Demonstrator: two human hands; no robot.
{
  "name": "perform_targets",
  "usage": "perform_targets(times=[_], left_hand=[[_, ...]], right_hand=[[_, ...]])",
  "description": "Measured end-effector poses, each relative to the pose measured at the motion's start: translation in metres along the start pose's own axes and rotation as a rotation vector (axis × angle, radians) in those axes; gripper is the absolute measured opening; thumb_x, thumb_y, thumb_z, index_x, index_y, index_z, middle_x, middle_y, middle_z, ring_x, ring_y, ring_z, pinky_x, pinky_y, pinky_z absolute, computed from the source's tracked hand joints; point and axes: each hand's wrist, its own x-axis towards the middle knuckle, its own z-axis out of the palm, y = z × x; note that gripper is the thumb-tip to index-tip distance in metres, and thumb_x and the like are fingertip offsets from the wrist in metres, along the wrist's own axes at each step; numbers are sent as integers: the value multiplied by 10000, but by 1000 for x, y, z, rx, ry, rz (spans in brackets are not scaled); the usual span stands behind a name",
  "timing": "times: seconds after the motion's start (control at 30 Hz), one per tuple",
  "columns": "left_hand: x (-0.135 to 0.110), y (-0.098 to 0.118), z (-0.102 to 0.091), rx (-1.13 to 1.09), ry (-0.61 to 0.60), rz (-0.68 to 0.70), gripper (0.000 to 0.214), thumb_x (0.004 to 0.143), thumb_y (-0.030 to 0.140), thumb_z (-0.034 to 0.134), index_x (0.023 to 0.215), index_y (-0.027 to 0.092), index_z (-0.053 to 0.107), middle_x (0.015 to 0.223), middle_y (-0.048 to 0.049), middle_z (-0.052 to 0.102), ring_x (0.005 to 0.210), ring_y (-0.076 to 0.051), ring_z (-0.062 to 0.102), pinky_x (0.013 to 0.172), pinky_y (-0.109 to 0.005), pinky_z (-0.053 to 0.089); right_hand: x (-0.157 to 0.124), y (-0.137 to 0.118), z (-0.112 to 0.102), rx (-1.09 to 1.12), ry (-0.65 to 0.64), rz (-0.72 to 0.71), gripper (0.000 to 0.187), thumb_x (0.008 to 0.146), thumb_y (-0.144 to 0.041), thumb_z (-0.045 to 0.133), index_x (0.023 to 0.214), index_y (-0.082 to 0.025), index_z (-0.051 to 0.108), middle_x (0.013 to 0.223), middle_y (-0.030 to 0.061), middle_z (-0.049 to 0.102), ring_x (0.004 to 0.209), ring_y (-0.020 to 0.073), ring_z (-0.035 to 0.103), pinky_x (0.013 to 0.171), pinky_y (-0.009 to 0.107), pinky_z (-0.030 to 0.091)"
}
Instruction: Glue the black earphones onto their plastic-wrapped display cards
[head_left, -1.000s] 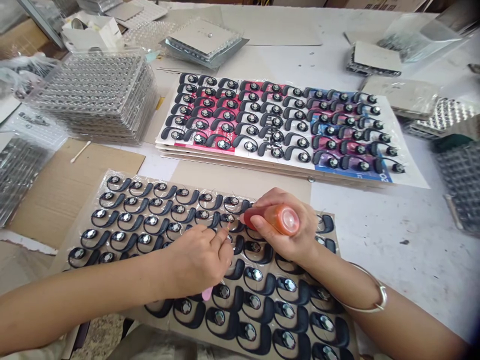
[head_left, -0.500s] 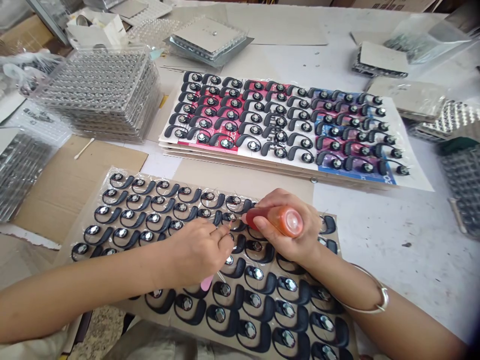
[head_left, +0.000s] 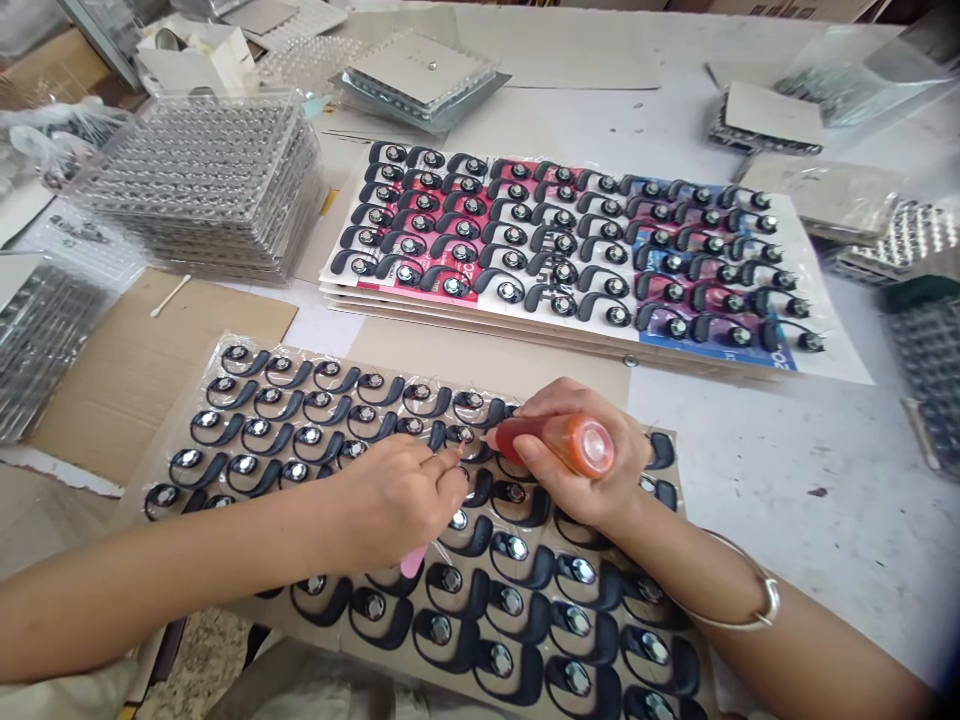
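Observation:
My left hand [head_left: 409,495] is closed, its fingertips pinched beside one of the black curled pieces with a faceted silver stone near the middle of the near board [head_left: 180,640]. A slim tool with a pink end [head_left: 412,562] sticks out below that hand; the rest is hidden, so its kind is unclear. Wrapped around a red-orange squeeze bottle [head_left: 559,443] is my right hand [head_left: 600,490]. The bottle lies tilted, base toward me, its narrow end close to the same piece. Rows of black curled pieces [head_left: 517,600] cover the plastic-wrapped board.
Behind it lies a stack of printed cards [head_left: 832,340] bearing similar black pieces. Clear trays of silver stones [head_left: 195,180] are piled at the back left. A cotton swab [head_left: 169,296] rests on cardboard [head_left: 97,420]. More packs [head_left: 765,115] sit at the back right.
The red bottle and my right hand have shifted very slightly to the right. My left hand stays almost where it was.

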Motion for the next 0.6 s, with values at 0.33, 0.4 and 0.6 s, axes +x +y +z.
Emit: perform_targets(times=[0.33,0.4,0.6], left_hand=[[0,-2,0,-22,26,-7,211,706,63,573,917,63,565,868,-147,700,660,-175,642,608,-279,554],[-2,-3,2,-33,14,-11,206,730,74,562,936,69,561,885,-145,699,678,-176,645,624,-283,559],[-5,-7,2,-64,-49,-54,211,784,86,547,995,89,560,936,-140,696,735,-180,662,651,-283,561]], right_hand=[[-1,1,1,20,5,4,138,773,-237,687,872,-220,592,682,18,629,562,144,589,489,284,478],[-1,1,1,16,5,3,139,772,-230,686,872,-224,590,680,17,628,563,148,589,489,291,482],[-1,0,1,10,-4,13,129,773,-226,684,864,-217,592,696,19,630,577,147,597,505,291,491]])
